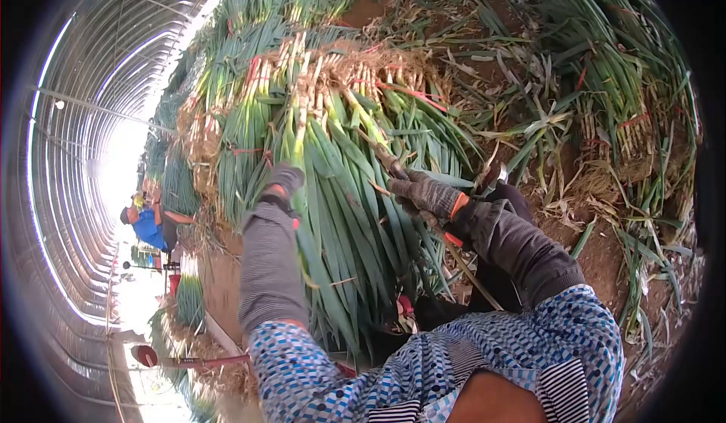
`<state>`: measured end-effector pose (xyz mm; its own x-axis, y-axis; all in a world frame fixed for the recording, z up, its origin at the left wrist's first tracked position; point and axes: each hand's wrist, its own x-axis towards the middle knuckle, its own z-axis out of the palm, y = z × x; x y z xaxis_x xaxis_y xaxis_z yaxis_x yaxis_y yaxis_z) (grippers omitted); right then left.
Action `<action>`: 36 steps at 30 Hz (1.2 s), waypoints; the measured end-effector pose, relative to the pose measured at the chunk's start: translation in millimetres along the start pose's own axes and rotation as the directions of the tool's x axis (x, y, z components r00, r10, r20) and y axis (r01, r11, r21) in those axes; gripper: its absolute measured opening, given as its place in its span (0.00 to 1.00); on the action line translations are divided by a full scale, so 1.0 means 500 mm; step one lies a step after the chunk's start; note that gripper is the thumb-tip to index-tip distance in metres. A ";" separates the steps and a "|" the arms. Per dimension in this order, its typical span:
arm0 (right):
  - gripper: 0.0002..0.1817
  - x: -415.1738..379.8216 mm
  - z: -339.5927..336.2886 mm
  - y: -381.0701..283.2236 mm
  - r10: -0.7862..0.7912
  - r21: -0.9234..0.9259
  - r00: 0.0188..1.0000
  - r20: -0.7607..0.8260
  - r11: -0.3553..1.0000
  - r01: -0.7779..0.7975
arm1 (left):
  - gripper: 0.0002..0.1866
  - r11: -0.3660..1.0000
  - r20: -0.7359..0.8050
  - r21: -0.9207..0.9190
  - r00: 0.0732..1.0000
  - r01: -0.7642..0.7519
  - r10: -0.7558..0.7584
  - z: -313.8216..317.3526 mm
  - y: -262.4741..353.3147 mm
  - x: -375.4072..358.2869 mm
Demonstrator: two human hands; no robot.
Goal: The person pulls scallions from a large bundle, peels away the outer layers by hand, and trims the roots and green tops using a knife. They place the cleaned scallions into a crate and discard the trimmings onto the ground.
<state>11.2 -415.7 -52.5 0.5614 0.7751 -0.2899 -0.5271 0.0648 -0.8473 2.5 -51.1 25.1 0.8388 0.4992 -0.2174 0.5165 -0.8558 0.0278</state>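
A large pile of long green onions lies before me, roots and white ends away from me, leaves toward my lap. My left hand, in a dark grey glove, is closed around the green part of one green onion at the left of the pile. To the right, my right hand, gloved in grey with an orange patch, grips a brownish, soil-stained green onion stalk held slantwise over the pile. Dry yellowish leaves trail from below that hand toward my lap. Its fingertips are partly hidden.
Bundles with red ties lie beyond the pile. More bundled green onions lie at right, among loose leaf scraps on brown soil. At left, another person in blue sits under an arched tunnel roof. A reddish pole is at lower left.
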 end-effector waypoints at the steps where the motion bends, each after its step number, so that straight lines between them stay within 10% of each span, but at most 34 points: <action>1: 0.25 0.005 0.004 0.007 -0.016 -0.020 1.000 0.013 1.000 0.016 | 0.15 0.994 0.076 -0.107 0.996 -0.027 0.035 -0.032 -0.007 -0.009; 5: 0.28 0.005 0.025 0.030 -0.074 -0.239 0.997 0.017 0.968 0.076 | 0.11 0.847 0.239 -0.532 0.957 -0.015 0.168 -0.031 -0.023 -0.083; 9: 0.30 -0.084 0.086 0.034 -0.116 -0.519 0.993 0.034 0.847 0.116 | 0.15 0.885 0.269 -0.464 0.945 -0.044 0.188 0.104 -0.041 -0.165; 11: 0.29 -0.174 0.136 0.034 -0.284 -0.491 0.944 0.168 0.806 0.330 | 0.18 0.656 0.318 -0.702 0.946 0.277 -0.059 0.158 -0.008 -0.230; 16: 0.31 -0.126 0.164 0.105 -0.050 -0.652 0.999 0.009 0.757 0.044 | 0.14 0.095 0.420 -0.904 0.908 0.418 0.000 0.182 0.016 -0.314; 24: 0.34 -0.071 0.172 0.115 -0.094 -0.700 0.986 -0.139 0.713 -0.030 | 0.16 0.026 0.288 -0.954 0.942 0.297 -0.173 0.291 -0.013 -0.338; 28: 0.34 -0.053 0.155 0.124 -0.255 -0.710 0.967 -0.015 0.684 0.169 | 0.20 0.482 0.073 -0.868 0.991 0.119 -0.114 0.267 0.006 -0.369; 36: 0.31 -0.020 0.180 0.018 -0.216 -0.804 0.976 -0.022 0.584 0.111 | 0.15 0.297 0.175 -0.932 0.975 0.210 -0.139 0.250 0.008 -0.433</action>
<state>-56.5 -366.1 -16.9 0.6762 0.7285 -0.1099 0.2677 -0.3819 -0.8846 -198.9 -179.5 -49.8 0.7153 0.5820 -0.3869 0.4900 -0.0229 0.8714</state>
